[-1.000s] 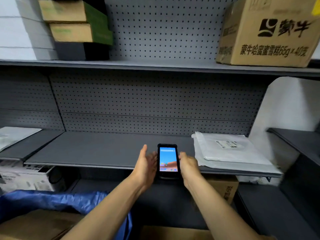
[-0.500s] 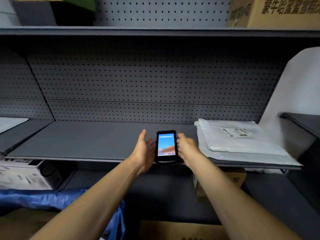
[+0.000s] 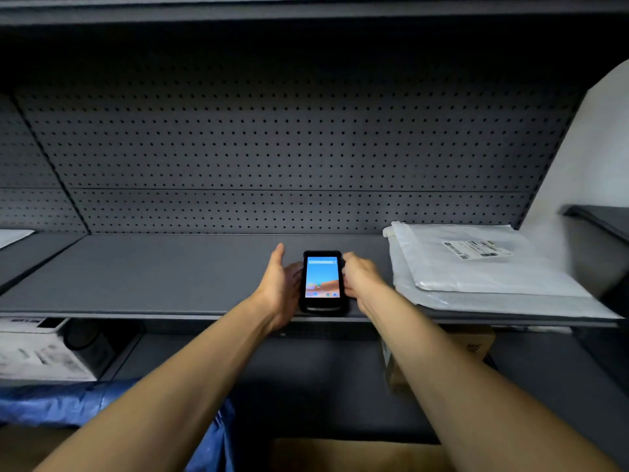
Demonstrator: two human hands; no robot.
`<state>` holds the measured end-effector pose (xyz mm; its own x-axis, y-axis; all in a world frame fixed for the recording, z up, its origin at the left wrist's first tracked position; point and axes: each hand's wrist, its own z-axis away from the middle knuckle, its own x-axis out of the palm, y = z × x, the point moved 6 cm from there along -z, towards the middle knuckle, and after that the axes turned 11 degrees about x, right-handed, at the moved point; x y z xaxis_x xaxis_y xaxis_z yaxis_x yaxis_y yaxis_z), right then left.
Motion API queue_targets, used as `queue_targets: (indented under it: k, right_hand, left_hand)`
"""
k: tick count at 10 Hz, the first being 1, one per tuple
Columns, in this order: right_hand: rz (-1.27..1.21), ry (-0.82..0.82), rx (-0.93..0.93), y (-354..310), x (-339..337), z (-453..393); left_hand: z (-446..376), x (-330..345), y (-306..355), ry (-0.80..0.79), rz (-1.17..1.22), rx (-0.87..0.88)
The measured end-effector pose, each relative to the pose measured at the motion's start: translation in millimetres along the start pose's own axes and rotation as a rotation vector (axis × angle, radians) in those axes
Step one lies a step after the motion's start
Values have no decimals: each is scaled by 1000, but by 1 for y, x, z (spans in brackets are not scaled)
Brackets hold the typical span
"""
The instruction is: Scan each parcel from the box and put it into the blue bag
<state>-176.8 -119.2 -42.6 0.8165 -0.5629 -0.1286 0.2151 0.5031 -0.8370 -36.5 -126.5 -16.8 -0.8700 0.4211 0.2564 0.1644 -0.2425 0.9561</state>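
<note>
A black handheld scanner (image 3: 322,277) with a lit screen lies face up near the front edge of the grey shelf (image 3: 170,274). My left hand (image 3: 280,287) is at its left side, thumb up, palm and fingers against the casing. My right hand (image 3: 360,279) grips its right side with curled fingers. Two white flat parcels (image 3: 476,267) are stacked on the shelf to the right, the top one with a label. The blue bag (image 3: 68,400) shows at the lower left, partly behind my left forearm. A cardboard box edge (image 3: 357,454) sits at the bottom centre.
A pegboard back wall rises behind the shelf, with another shelf overhead. Below the shelf stand a white printed box (image 3: 37,356) at left and a brown carton (image 3: 473,345) at right. A dark side shelf (image 3: 599,219) juts in at far right.
Both hands carried the scanner forward and set it onto the shelf's front part. My head has moved closer, so the upper shelf's boxes left the view.
</note>
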Motion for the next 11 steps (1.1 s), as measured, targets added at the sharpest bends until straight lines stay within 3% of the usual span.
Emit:
queue_targets:
  k: [9,10,11]
  right_hand:
    - [42,14,17,5,12,-30]
    - [160,65,-67,3,6,-20]
    - [327,251,-320,-2,-10,5]
  left_hand:
    - [-23,-4,-16,13,-17,-43]
    - [-29,-8,-18,31,-72,-6]
    - [-21,-20,-12,176,-34,70]
